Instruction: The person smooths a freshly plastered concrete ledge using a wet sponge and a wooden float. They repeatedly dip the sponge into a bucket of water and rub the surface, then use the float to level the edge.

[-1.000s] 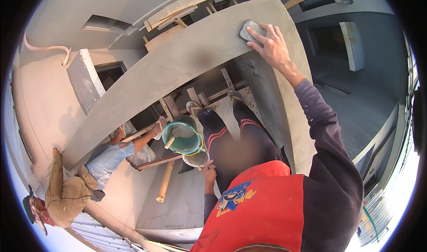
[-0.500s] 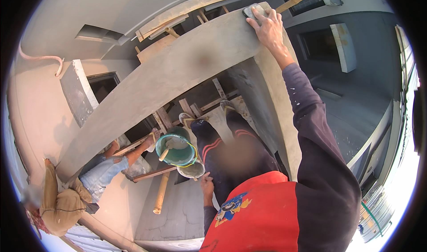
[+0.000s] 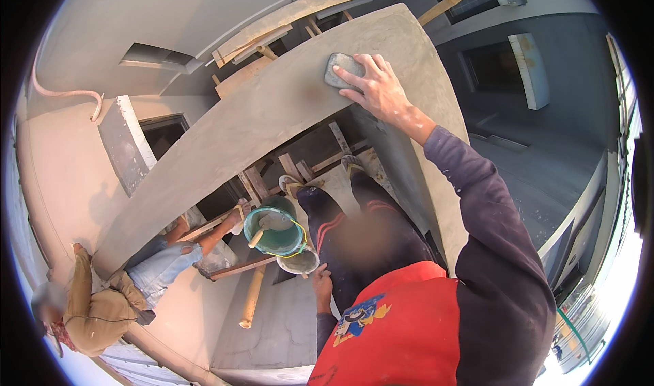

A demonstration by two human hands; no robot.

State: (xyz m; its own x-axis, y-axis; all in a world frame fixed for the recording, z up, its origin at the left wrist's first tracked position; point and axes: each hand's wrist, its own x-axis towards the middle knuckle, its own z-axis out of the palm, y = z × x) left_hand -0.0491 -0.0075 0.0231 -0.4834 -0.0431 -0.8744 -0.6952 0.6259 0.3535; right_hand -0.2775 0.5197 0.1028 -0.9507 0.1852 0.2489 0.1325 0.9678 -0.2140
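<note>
My right hand (image 3: 381,90) presses a grey sponge-like pad (image 3: 343,70) flat on the top face of a curved grey plastered beam (image 3: 231,131). Fingers and thumb grip the pad's right side. Low beside my left thigh, my left hand (image 3: 323,287) has its fingers curled; whatever they hold, if anything, is hidden. Close to it is a small grey-crusted container (image 3: 298,262). Above that sits a teal bucket (image 3: 279,239) with a yellow handle, grey mix inside and a wooden-handled tool (image 3: 255,238) leaning on its rim.
My sandalled feet stand on planks (image 3: 289,168) below the beam. At the left a co-worker (image 3: 105,318) in a tan top is near the beam's low end. A bamboo pole (image 3: 253,297) sticks out under the bucket. Boards (image 3: 283,22) lie behind the beam.
My right hand has slid the pad from the beam's upper right corner leftward and down along its face. The left hand stays low by the thigh.
</note>
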